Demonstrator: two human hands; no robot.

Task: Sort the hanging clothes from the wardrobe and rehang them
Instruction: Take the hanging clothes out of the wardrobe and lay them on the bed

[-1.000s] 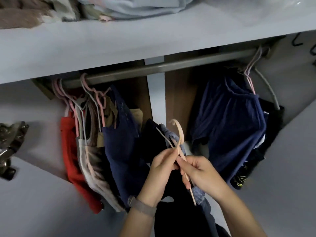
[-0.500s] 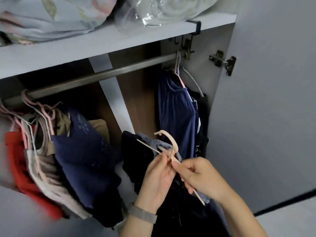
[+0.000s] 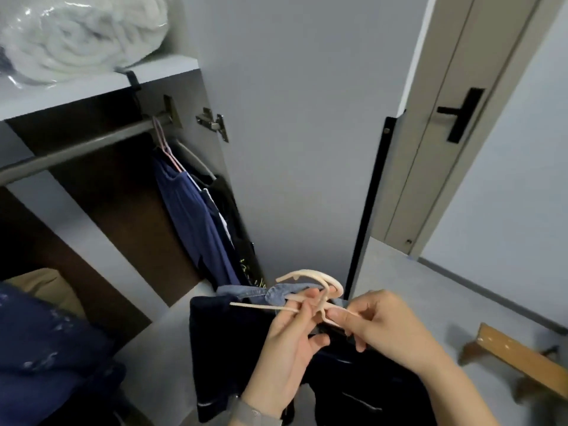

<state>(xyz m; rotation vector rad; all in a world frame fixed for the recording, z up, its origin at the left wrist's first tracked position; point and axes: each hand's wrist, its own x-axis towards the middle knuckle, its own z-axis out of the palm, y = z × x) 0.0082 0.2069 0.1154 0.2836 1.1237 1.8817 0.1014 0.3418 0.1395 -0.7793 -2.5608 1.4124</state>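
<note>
A pale pink hanger (image 3: 310, 276) carries dark navy clothes (image 3: 221, 348) and a bit of denim (image 3: 249, 292), held low in the middle in front of the wardrobe. My left hand (image 3: 285, 355) pinches the hanger near its neck. My right hand (image 3: 381, 324) grips the hanger's right arm just beside it. A blue garment (image 3: 196, 222) and a black one (image 3: 233, 222) hang on pink and white hangers at the right end of the grey rail (image 3: 76, 149).
The open grey wardrobe door (image 3: 292, 149) stands just right of the rail. A shelf (image 3: 92, 84) above holds a bagged white quilt (image 3: 80, 35). More blue clothing (image 3: 46, 348) fills the lower left. A wooden stool (image 3: 522, 361) and a room door (image 3: 455, 124) are at the right.
The view has swung to the right: the clothes at the rail's left end have left the frame and the room door and stool came in. Both hands still hold the hanger.
</note>
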